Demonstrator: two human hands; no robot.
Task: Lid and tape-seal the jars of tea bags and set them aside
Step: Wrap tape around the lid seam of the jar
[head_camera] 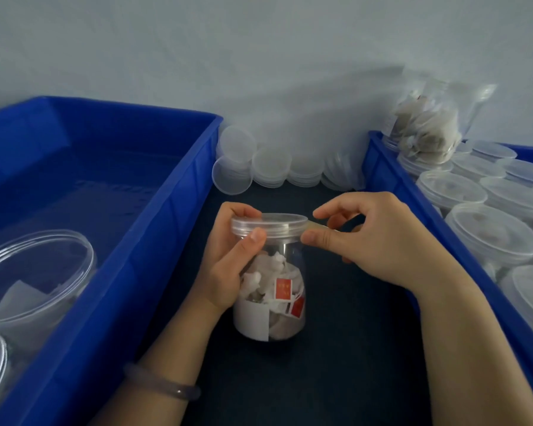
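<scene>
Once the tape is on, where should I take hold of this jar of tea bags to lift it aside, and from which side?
Probably the clear wall just under the lid, from the left, wrapping it. The jar stands upright, its round body fits one hand, and the left hand holds it there. Avoid the lid rim, where the right hand presses the tape.
</scene>
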